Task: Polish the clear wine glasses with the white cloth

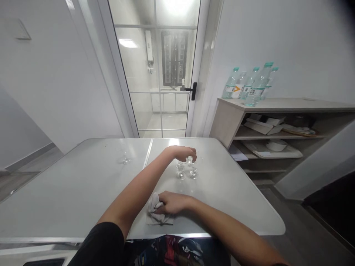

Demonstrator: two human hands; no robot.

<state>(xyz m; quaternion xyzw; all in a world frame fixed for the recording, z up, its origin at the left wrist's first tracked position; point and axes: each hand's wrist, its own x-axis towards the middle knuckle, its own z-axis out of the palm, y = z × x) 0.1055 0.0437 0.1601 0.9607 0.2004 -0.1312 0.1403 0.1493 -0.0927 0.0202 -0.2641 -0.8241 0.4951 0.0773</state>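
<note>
My left hand (185, 153) reaches across the table to a group of clear stemmed glasses. Its fingers curl down and close on the upper part of one stemmed glass (190, 160) at the back of the group; part of that glass is hidden by the hand. Nearer to me stand two more glasses, a left one (180, 174) and a right one (193, 174). Close to the front edge, my right hand (175, 203) is closed on a crumpled white cloth (154, 205), which rests on the tabletop.
Another clear glass (126, 160) stands on the left half of the pale table (83, 192). A glazed door (174, 122) is behind the table. To the right, a shelf unit (294, 104) carries several plastic bottles (256, 88) on top and a white bowl (276, 145) lower down.
</note>
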